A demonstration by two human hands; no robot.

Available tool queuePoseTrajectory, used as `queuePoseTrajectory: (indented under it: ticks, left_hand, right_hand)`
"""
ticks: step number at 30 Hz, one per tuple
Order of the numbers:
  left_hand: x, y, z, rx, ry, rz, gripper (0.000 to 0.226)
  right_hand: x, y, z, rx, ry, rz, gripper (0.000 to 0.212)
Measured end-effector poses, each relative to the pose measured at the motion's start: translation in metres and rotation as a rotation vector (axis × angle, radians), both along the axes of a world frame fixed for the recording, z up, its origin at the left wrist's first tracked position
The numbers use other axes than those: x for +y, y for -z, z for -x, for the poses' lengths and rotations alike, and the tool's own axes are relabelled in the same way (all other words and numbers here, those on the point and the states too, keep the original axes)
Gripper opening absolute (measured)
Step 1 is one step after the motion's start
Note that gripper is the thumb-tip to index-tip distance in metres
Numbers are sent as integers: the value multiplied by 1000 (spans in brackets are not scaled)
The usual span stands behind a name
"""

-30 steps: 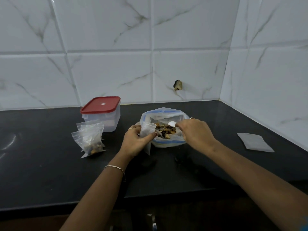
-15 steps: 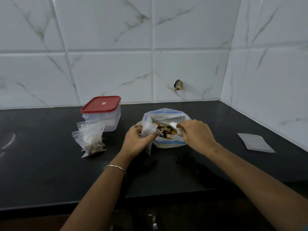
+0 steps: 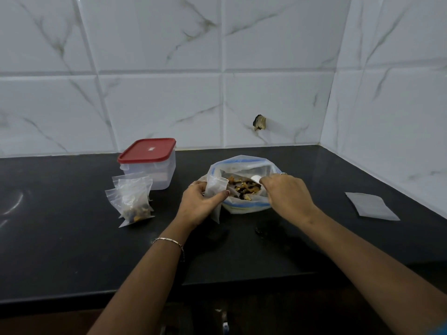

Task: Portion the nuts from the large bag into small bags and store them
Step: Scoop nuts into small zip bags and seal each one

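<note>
L hand grips small bag, mouth up, at large bag rim. R hand pinches white scoop over nuts inside. Filled small bags by red-lid container, left on counter.

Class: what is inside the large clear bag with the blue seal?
Brown mixed nuts and a small white scoop, partly hidden under the right hand. The large clear bag's folded front wall covers anything deeper.
</note>
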State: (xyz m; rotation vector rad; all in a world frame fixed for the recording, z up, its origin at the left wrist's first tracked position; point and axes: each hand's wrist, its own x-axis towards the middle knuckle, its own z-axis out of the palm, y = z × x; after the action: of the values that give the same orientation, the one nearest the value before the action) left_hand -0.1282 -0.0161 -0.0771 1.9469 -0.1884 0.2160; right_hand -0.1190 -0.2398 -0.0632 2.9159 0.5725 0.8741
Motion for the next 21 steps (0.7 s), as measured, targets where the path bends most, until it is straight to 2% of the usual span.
queuePoseTrajectory:
  ticks: [5,10,14,16,17,21]
  left_hand:
    - [0,0,-1,-9,-11,-16,26]
    - [-1,1,-2,-10,-6,-14,25]
    - [-2,-1,0,-13,9,-15,23]
    - [-2,-1,0,-15,11,-14,22]
    - [-1,0,0,-12,13,-4,23]
    - [-1,0,-1,-3,10,12,25]
  right_hand:
    - [3,2,2,24,-39,-179,24]
    - [0,0,3,15,-36,-226,23]
    - [-1,-5,-10,213,-38,-690,18]
    - [-4,-9,-14,233,-27,-818,17]
    - [-6,-10,-14,201,-10,-770,18]
    - [-4,-2,-7,95,22,-369,23]
